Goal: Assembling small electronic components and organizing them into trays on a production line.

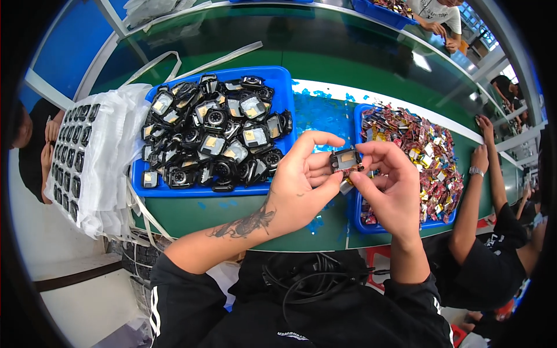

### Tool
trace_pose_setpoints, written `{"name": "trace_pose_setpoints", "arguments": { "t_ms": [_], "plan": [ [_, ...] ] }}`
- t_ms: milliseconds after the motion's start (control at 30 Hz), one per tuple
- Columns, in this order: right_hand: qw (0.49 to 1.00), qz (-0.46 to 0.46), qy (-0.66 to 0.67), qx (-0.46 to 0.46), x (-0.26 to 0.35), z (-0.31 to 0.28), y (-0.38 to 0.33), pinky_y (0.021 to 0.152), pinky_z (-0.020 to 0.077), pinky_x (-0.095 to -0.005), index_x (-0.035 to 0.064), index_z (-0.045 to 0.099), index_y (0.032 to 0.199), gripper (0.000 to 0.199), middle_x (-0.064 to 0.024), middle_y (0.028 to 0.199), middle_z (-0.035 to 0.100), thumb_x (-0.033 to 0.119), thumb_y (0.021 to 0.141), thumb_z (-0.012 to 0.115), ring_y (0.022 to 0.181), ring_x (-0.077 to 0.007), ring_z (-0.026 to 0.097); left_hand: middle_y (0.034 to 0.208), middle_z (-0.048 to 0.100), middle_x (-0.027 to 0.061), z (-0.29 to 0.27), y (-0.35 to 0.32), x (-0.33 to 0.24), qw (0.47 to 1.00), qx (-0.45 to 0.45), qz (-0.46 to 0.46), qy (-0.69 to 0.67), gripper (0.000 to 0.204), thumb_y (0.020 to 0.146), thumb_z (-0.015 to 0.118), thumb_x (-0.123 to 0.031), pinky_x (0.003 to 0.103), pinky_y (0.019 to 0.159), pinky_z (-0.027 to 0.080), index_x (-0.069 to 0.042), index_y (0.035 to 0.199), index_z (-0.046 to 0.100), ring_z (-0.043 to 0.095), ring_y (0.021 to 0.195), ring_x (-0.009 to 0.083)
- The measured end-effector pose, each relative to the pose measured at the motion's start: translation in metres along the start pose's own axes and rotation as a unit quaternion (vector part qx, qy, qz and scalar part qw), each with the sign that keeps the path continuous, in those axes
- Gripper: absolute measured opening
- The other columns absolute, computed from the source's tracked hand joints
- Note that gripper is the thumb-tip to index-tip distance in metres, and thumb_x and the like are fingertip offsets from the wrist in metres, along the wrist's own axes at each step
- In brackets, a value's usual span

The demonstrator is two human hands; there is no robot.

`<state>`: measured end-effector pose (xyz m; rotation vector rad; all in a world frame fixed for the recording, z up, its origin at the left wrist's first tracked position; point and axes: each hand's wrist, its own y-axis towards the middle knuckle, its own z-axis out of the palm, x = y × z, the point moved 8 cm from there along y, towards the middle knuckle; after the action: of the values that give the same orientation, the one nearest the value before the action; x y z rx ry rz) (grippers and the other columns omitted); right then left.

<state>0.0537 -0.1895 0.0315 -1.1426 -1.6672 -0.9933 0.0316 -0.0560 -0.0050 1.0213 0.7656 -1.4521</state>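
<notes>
Between my two hands is a black smartwatch case (343, 159), its open inner side facing up. My left hand (301, 180) cradles it from the left, thumb along its lower edge. The fingertips of my right hand (389, 180) pinch its right side, and a small reddish part shows at the lower edge by the thumb. A blue tray (293, 110) on the left is heaped with black watch cases (214, 124). On the right, another blue tray (358, 217) holds a pile of small red and yellow battery-like pieces (429, 156).
Left of the trays stands a stack of white foam trays (104, 156) with watch cases in rows. Blue film scraps (325, 116) litter the green table (249, 217). A co-worker's arms (478, 168) reach in at the right. Black cables (313, 275) lie across my front.
</notes>
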Motion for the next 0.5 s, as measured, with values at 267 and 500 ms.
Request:
{"name": "trace_pose_setpoints", "arguments": {
  "t_ms": [267,500],
  "plan": [
    [0.998,0.019,0.0,0.066,0.012,0.014,0.016,0.065,0.0542,-0.0194,-0.0011,0.059,0.104,0.029,-0.0021,0.087,0.06,-0.005,0.077,0.068,0.081,-0.0061,0.059,0.108,0.063,0.0149,-0.011,0.001,-0.005,1.0,0.003,0.012,-0.023,0.028,0.087,0.053,0.009,0.026,0.084,0.052,-0.001,0.11,0.042,0.063,0.099,0.0143],
    [0.981,0.0,-0.065,0.181,0.023,0.013,0.1,0.065,0.0511,-0.0239,-0.0031,0.054,0.104,0.025,-0.0078,0.081,0.067,-0.005,0.079,0.06,0.075,-0.0141,0.067,0.105,0.06,0.0134,-0.016,0.003,-0.058,0.813,-0.055,0.207,0.542,0.042,0.086,0.065,-0.012,0.038,0.083,0.049,-0.003,0.122,0.047,0.061,0.098,0.0273]
  ]
}}
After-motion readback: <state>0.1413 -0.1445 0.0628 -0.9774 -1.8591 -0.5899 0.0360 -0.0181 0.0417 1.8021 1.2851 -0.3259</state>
